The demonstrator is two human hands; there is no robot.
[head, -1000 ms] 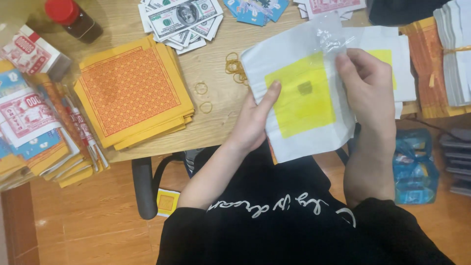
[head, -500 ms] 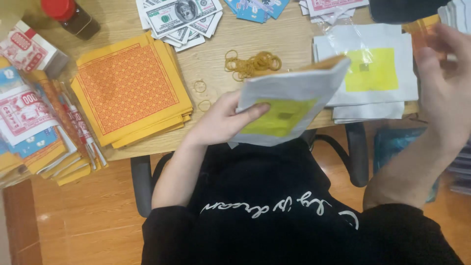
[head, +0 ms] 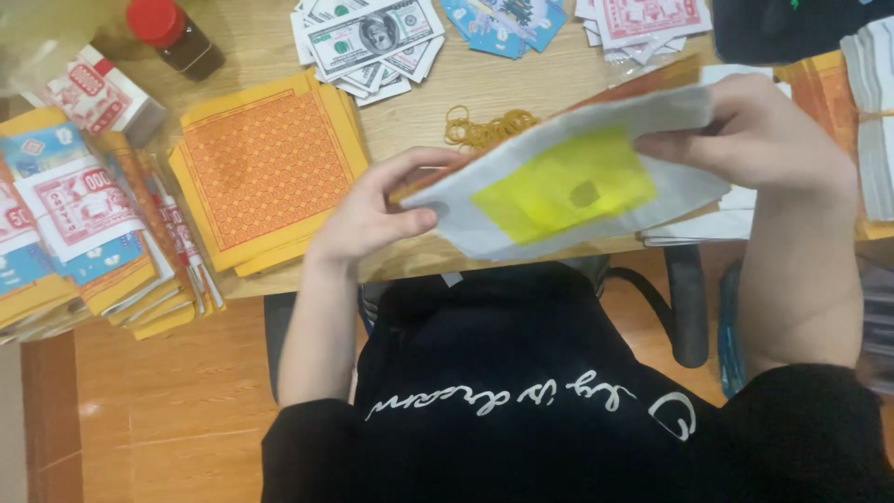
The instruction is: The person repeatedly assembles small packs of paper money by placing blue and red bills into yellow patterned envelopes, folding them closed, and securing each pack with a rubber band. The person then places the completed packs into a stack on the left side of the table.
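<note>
I hold a thin stack of white paper sheets with a yellow square printed in the middle (head: 568,182), nearly flat above the table's front edge. My left hand (head: 372,210) grips its left end, thumb on top. My right hand (head: 759,130) pinches its right end from above. An orange edge shows under the sheets at the back. Below the sheets, a few more white sheets (head: 717,219) lie on the wooden table (head: 410,116).
A pile of orange-patterned yellow paper (head: 265,168) lies left of my left hand. Loose rubber bands (head: 484,126) sit behind the sheets. Printed paper notes (head: 372,42), a red-capped bottle (head: 177,37) and bundled paper packs (head: 74,214) crowd the back and left. More stacks (head: 871,112) stand at the right.
My right hand came back from the right and took hold of the sheets' right end. The stack, held by the left hand alone before, now lies flatter between both hands.
</note>
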